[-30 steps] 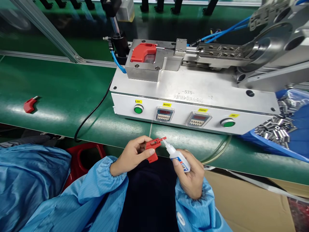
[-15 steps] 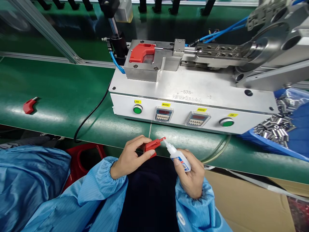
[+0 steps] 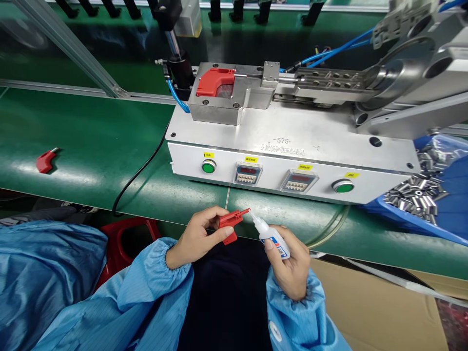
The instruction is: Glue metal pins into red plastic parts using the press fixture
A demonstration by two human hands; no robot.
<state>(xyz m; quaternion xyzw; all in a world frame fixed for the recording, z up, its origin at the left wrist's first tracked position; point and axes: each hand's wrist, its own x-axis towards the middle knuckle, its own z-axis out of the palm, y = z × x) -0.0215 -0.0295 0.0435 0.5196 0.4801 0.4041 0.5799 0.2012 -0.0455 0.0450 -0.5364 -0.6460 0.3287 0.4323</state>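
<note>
The left hand [image 3: 197,239] is pinching a red handle [image 3: 231,219] between thumb and fingers; the right hand [image 3: 291,265], apart from it, is gripping a white bottle [image 3: 275,241]. Since half a second ago, the handle is tilting, its lower end showing again below the left thumb. The bottle's nozzle [image 3: 257,219] is staying beside the handle's thin peg [image 3: 244,211], contact unclear, so work at the peg is apparently continuing.

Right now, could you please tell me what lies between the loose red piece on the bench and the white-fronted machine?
In the head view, a black cable crosses the green bench between the loose red piece and the machine.
</note>
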